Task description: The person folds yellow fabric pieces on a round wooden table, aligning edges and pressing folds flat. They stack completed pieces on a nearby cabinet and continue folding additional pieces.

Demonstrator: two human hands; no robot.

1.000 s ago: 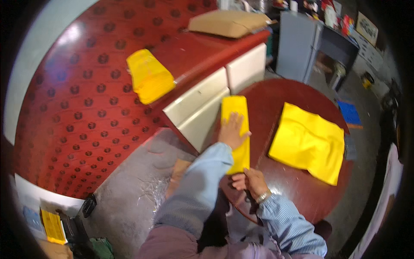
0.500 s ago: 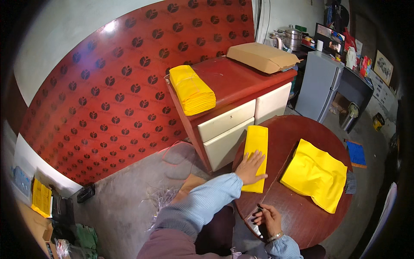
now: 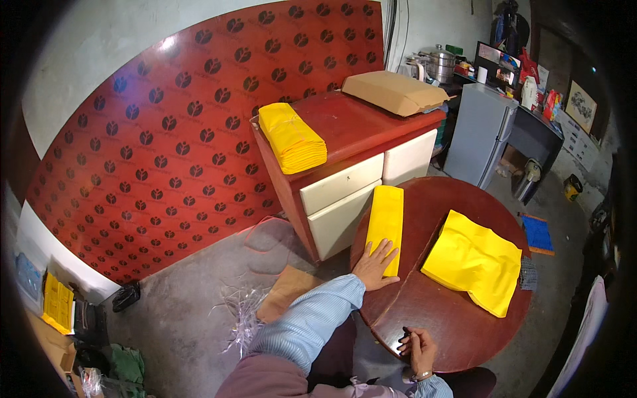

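Under the left hand (image 3: 374, 268), fingers spread flat, gripping nothing: folded yellow sheet (image 3: 386, 215) on round desk (image 3: 458, 331). Palm now closer to sheet's near end than before. Right hand (image 3: 421, 349), nearer body, curled; grip unclear. Forward-left, red panel (image 3: 180, 159) repeats dark emblems (image 3: 194, 109).

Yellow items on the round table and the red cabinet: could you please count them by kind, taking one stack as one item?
Narrow folded yellow sheet, under the left hand: 1
Wide spread-out yellow sheet: 1
Stack of folded yellow sheets: 1
Total: 3
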